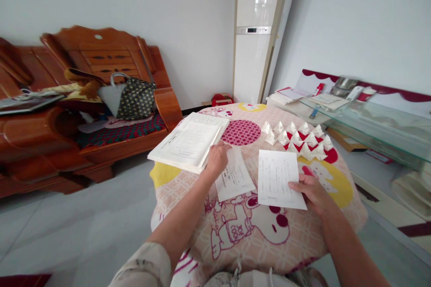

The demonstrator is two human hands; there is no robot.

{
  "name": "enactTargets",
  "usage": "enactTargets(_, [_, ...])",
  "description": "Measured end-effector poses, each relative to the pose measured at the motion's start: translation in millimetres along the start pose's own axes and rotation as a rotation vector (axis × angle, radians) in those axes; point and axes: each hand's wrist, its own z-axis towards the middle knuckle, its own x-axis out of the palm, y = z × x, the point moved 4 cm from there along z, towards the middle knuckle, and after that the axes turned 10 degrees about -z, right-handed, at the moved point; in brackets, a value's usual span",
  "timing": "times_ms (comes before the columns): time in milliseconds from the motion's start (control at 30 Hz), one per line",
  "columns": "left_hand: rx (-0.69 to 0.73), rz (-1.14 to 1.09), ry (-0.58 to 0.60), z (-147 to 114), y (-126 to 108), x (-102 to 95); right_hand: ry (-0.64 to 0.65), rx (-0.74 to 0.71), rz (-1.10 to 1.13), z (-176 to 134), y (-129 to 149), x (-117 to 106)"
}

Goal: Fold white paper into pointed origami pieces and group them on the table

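The tablecloth (303, 242) is showing pale pink with white lattice, yellow patches and magenta-outlined cartoons; the right sheet (279, 179) is bearing dark print on white; the left sofa (104, 51) is showing reddish brown.

The table (303, 242), lower centre of the frame, bears a stack (185, 139) at left, a sheet (235, 179) mid-table and folded papers (295, 138) at right rear; the right hand (314, 193) holds a second sheet (278, 179) before these. Bags (138, 98) lie on the bench (111, 58), left; the air conditioner (252, 63) stands behind, upper centre.
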Motion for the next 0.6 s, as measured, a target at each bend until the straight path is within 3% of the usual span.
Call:
enactTargets(133, [-0.134, 0.022, -0.154, 15.2, 22.8, -54.1, 0.117, 0.003, -0.02, -2.0, 7.1, 23.5])
enactTargets(233, [-0.261, 0.118, -0.18, 26.7, 52.4, -82.6, 0.127, -0.061, -0.126, 3.3, 10.7, 48.7])
enactTargets(333, [-0.368, 0.158, -0.138, 37.9, 86.5, -94.6, 0.095, -0.113, -0.21, 10.7, 10.1, 69.4])
enactTargets(433, [-0.425, 0.155, -0.106, 46.8, 112.7, -98.3, 0.095, -0.168, -0.345, 15.9, 13.0, 75.6])
enactTargets(500, [-0.426, 0.165, -0.186, 49.3, 118.6, -101.4, -0.009, -0.172, -0.529, 19.9, 19.5, 63.2])
enactTargets(600, [-0.331, 0.106, -0.364, 45.9, 104.2, -99.7, -0.445, -0.364, -0.822, 24.8, 45.4, 24.1])
